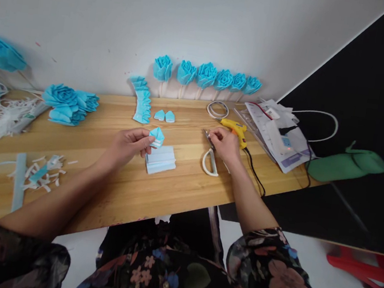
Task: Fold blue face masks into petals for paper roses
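The left hand (128, 146) pinches a folded piece (158, 136) between thumb and fingers, above the near edge of the two pieces (165, 116) and by the sheet (160, 161) on the table (178, 194). Too light a pinch could let its folds spring apart; too hard a one could crush the point. The right hand (225, 143) has its fingertips drawn together at the scissors (209, 164), near the blades; at this size I cannot tell whether they grip or merely touch them, and a careless slide there might nick a finger. The glue gun (239, 130) lies just beside that hand, so if it is hot, a brush of the knuckles could burn. Its nozzle sits near the coiled cable (208, 109), which heat might mark, and an arm snagging the black cord (255, 171) could drag the gun across the work.
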Demonstrator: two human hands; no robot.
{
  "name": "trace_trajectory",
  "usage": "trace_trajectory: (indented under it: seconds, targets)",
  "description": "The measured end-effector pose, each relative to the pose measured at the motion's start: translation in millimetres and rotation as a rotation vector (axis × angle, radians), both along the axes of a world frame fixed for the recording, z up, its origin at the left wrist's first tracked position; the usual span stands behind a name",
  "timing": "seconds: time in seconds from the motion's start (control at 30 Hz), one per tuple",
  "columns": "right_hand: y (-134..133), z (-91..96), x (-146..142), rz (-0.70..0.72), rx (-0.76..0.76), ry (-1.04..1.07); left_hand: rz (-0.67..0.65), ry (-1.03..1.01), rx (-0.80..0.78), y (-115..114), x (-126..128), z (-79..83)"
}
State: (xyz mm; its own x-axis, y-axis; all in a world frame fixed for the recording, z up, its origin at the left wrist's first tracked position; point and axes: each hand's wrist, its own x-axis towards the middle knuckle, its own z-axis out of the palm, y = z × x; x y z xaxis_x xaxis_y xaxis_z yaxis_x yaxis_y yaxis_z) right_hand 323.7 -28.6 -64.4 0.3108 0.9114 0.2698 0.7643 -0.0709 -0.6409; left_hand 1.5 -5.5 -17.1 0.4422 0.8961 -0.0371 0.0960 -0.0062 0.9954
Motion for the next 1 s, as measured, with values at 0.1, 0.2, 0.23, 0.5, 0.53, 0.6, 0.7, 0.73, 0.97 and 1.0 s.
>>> trace_trajectory:
  seconds: [0.1,0.2,0.23,0.5,0.53,0.6,0.7,0.73,0.97,1.0]
  targets:
    - [1.2,-3.5,2.2,-0.025,0.009,0.131,-0.010,-0.008,-0.014,0.3,0.1,-1.3]
    - [-0.2,-1.2,-0.2,-0.053,0.025,0.300,-0.021,-0.026,-0.047,0.1,0.9,-2.3]
    - [-2.1,1.6,-3.4,-0.054,0.057,0.328,-0.026,-0.031,-0.058,-0.1,1.2,-2.5]
    - [-24.9,49.5,-70.7,0.391,0.443,-0.001,-0.076,-0.023,-0.111,-0.7,2.4,0.5]
    - [-24.4,54.3,-79.1,0.461,0.489,-0.063,-0.076,-0.018,-0.111,-0.8,2.2,1.4]
    - [-20.1,60.0,-92.5,0.570,0.565,-0.166,-0.079,-0.013,-0.110,-1.0,1.8,2.9]
    - [-9.9,59.1,-103.6,0.670,0.629,-0.278,-0.082,-0.021,-0.102,-0.1,1.5,2.4]
    - [-6.9,56.9,-105.4,0.688,0.645,-0.303,-0.082,-0.029,-0.098,0.5,1.4,1.6]
    - [-3.9,42.4,-108.1,0.675,0.766,-0.345,-0.089,-0.084,-0.126,2.2,2.3,-3.6]
    - [-4.4,41.8,-108.1,0.677,0.768,-0.349,-0.090,-0.087,-0.132,2.1,2.5,-3.7]
